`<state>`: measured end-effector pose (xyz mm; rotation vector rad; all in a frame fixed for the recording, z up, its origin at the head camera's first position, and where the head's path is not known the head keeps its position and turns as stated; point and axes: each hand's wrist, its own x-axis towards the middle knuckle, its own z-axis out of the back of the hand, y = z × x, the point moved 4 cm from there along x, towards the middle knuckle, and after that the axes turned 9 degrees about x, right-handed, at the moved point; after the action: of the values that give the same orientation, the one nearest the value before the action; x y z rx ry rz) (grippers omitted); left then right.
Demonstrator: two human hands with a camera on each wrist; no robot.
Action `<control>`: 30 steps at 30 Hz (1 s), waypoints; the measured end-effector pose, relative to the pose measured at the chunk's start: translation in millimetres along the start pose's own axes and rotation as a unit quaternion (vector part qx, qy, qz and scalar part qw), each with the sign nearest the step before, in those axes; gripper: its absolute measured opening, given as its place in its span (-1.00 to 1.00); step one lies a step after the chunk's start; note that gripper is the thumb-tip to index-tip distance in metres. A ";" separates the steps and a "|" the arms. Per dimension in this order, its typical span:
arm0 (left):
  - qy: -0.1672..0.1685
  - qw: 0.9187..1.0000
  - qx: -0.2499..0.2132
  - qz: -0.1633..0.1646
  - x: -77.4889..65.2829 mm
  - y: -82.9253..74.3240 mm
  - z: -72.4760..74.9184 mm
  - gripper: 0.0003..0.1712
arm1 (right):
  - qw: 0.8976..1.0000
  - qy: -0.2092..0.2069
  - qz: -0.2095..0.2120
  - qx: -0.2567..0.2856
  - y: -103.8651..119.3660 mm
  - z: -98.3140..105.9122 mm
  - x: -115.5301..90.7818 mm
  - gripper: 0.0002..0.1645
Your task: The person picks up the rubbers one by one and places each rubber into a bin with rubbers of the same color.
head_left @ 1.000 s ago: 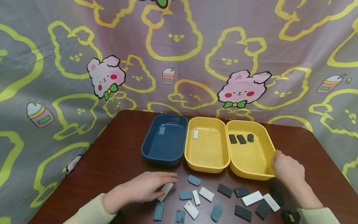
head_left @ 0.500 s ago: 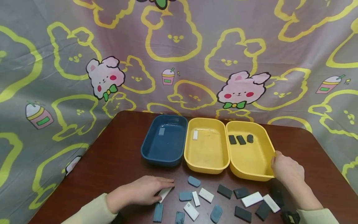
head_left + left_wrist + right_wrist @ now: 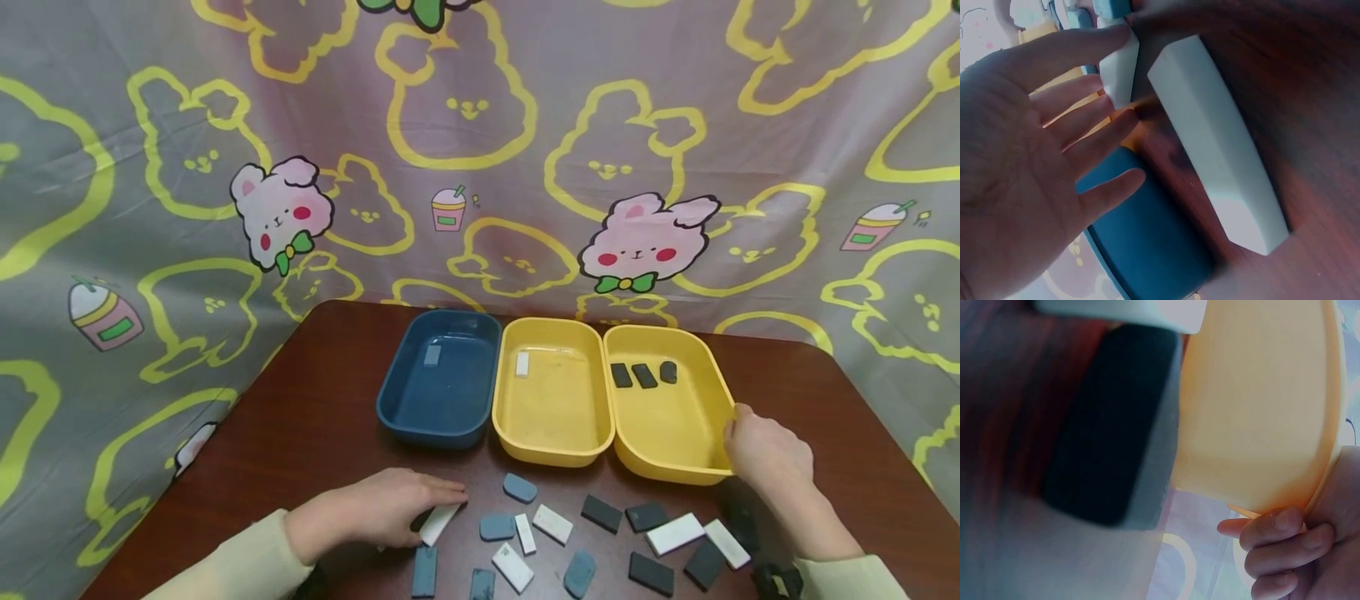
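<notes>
My left hand [image 3: 386, 507] is low over the table, thumb at the near end of a white block [image 3: 441, 523] and fingertips at its far end, pinching it lengthwise. In the left wrist view this block [image 3: 1120, 69] shows between thumb and fingers, beside a larger-looking white block [image 3: 1216, 144] on the table. My right hand [image 3: 768, 450] grips the outer near corner of the right yellow bin [image 3: 672, 467], its fingers [image 3: 1279, 553] curled by the rim. That bin holds several black pieces [image 3: 643, 375]. The middle yellow bin [image 3: 552, 452] contains one white block [image 3: 522, 364].
A blue bin [image 3: 437, 433] with one blue-grey block [image 3: 432, 356] stands left of the yellow bins. Several blue-grey blocks [image 3: 497, 527], white blocks [image 3: 675, 533] and black blocks [image 3: 651, 573] lie along the near side of the brown table [image 3: 300, 417]. A patterned curtain [image 3: 480, 150] hangs behind.
My left hand has come down slightly and left around the white block, which now lies between thumb and fingertips. The right hand stays at the yellow bin's corner.
</notes>
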<state>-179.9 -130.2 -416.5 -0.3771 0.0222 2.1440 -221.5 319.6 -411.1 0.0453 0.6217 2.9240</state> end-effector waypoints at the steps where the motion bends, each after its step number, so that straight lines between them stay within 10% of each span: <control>1: -0.003 1.000 0.007 -0.002 0.0 -0.3 0.0 -0.23 | 1.000 -0.001 0.001 -0.001 0.2 0.3 0.3 -0.63; 11: -0.080 0.995 0.044 -0.029 -0.6 -0.3 1.0 -0.28 | 1.000 0.007 -0.004 -0.005 -1.4 4.1 1.3 -0.60; 20: -0.064 0.996 -0.026 0.059 -9.4 3.6 22.6 -0.24 | 1.000 -0.004 -0.005 -0.018 -6.4 12.0 2.7 -0.51; 30: -0.131 0.984 -0.046 0.108 -9.0 9.7 65.2 -0.22 | 0.986 -0.114 0.125 0.001 51.0 17.6 -16.0 -0.49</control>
<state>-200.0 -132.7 -353.1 -0.1485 -0.1946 2.3995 -211.9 278.1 -374.2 0.4862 0.6220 3.0900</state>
